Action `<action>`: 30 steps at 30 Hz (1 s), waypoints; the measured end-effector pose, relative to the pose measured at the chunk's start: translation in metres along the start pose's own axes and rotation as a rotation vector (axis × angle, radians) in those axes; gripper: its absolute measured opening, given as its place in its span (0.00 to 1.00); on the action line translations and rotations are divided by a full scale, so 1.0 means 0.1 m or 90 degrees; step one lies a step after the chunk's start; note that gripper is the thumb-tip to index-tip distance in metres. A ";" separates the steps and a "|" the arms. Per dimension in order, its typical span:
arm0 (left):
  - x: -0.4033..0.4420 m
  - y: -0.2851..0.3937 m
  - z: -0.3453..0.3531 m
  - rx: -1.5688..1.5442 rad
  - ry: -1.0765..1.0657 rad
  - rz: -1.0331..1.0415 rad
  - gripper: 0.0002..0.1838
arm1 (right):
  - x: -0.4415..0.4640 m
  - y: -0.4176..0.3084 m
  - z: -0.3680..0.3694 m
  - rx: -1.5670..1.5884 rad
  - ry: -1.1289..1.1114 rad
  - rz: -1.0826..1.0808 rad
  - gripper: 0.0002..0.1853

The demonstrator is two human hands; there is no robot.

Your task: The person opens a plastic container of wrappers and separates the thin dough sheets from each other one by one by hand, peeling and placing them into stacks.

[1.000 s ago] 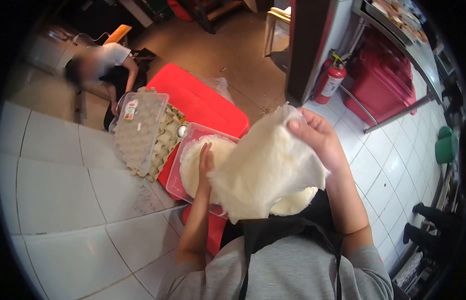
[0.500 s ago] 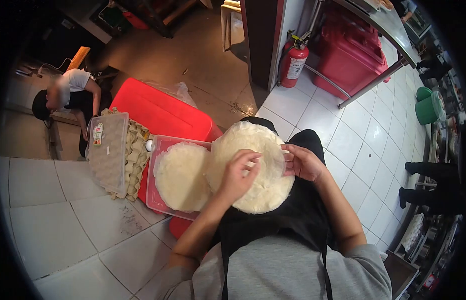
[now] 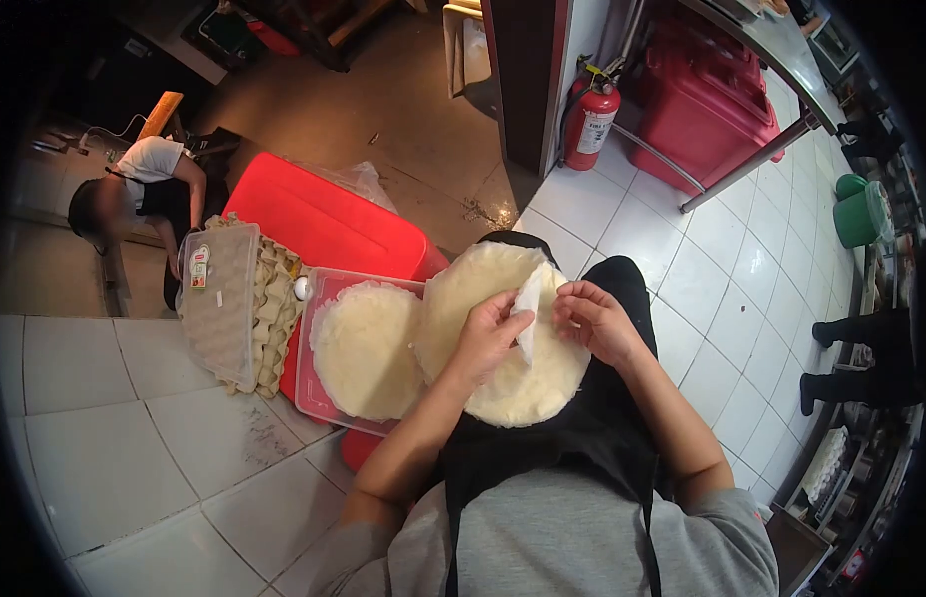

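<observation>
A round pile of thin pale sheets lies on my lap over the black apron. My left hand pinches the raised edge of a thin white sheet above the pile. Just right of that edge is my right hand, its fingers curled over the pile; whether they hold the sheet is unclear. To the left, a second round pile of sheets sits in a clear plastic container.
A red lid or box lies beyond the container. Egg trays under a clear lid stand at the left, near a crouching person. A fire extinguisher and red bin are at upper right.
The large sheet lifted a second ago is down on the lap pile. Since half a second ago, a white edge has come up at my left fingers, and my right hand has curled.
</observation>
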State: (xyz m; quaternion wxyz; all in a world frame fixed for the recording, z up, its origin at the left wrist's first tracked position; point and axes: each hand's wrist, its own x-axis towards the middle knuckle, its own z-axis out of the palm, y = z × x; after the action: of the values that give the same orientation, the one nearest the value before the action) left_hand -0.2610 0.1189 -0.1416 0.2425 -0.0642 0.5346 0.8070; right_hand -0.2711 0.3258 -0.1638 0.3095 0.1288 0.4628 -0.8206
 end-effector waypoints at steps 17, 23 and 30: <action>-0.43 0.35 -1.12 0.243 0.354 0.160 0.22 | -0.16 0.04 -0.20 0.070 0.021 0.025 0.10; -0.16 0.26 -0.49 0.249 0.139 0.201 0.18 | -0.31 -0.04 -0.23 0.116 -0.017 0.015 0.12; 0.06 -0.20 0.17 0.270 -0.082 0.102 0.19 | -0.30 0.01 -0.22 0.061 0.013 0.008 0.11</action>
State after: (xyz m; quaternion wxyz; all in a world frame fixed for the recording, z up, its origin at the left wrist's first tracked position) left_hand -0.2541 0.1427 -0.1534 0.2196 0.0821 0.6790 0.6957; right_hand -0.2490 0.3555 -0.1609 0.3034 0.1549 0.4253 -0.8385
